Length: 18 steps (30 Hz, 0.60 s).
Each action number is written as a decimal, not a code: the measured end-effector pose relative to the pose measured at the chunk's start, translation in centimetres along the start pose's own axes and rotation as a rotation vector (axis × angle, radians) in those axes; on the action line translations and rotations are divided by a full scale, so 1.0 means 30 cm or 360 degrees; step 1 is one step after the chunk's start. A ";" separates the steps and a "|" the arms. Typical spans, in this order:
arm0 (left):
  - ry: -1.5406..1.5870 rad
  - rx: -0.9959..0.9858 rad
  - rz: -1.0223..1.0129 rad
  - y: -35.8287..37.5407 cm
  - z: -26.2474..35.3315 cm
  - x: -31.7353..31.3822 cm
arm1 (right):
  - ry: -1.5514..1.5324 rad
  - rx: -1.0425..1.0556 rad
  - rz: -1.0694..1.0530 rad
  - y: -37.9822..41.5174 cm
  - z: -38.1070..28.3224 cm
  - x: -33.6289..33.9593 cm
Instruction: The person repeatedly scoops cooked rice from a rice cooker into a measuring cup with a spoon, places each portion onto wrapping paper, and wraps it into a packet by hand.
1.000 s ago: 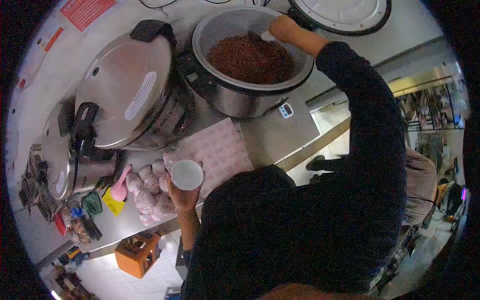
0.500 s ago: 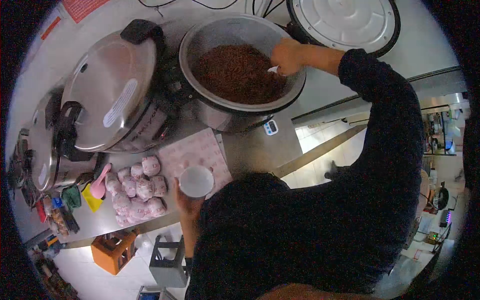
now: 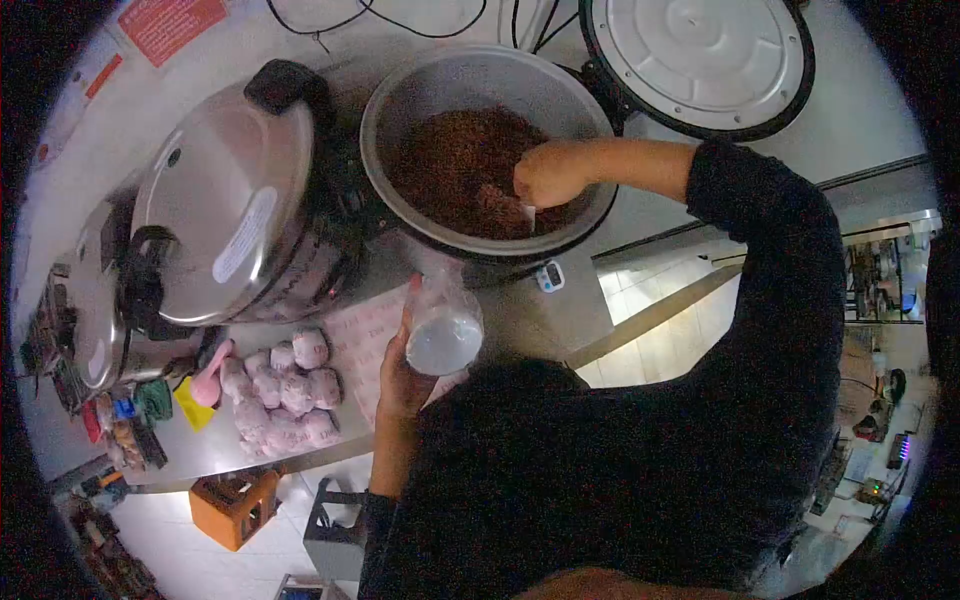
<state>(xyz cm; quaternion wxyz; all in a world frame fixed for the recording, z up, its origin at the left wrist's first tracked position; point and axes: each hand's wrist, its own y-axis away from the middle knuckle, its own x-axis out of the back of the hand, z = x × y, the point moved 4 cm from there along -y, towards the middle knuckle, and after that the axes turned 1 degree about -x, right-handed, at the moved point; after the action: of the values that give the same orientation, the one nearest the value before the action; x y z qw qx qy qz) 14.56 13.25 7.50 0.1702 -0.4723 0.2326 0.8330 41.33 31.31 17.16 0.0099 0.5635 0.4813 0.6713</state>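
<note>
the right hand (image 3: 552, 173), just right of the frame's upper middle, is a tight fist over the open cooker (image 3: 480, 75). a bit of white utensil (image 3: 529, 213) pokes out below the fingers; i can't make out the rest of it from here. the dark reddish grains (image 3: 440, 160) lie straight below that hand and off to its left in the frame, heaped within the cooker's wall.

the left hand (image 3: 403, 385), near the middle of the frame, has its fingers curled round the left side of a see-through cup (image 3: 445, 342). the cup's long axis runs roughly up and down the frame, leaning slightly right at its lower, round end. it sits below and left of the fist, well apart, with the cooker's near rim between them. so the right hand is nearer the grains, while the left hovers over a printed pink sheet (image 3: 355, 345).
</note>
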 end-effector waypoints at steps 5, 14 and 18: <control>-0.0127 0.0049 0.0228 0.012 0.047 0.050 | -0.0030 -0.0215 0.0240 0.084 0.038 0.148; -0.0211 0.0147 0.0077 -0.033 0.099 0.024 | 0.0586 -0.0529 0.0315 0.031 0.162 0.023; -0.0111 0.0220 0.0862 0.003 0.031 0.284 | 0.0401 -0.0374 0.0268 0.010 0.145 0.006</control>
<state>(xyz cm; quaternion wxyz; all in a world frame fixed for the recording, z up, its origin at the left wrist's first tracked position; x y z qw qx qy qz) 9.63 14.23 0.57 -0.0188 -0.3512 0.4007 0.8460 44.77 34.01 17.07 -0.0410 0.5082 0.3481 0.7867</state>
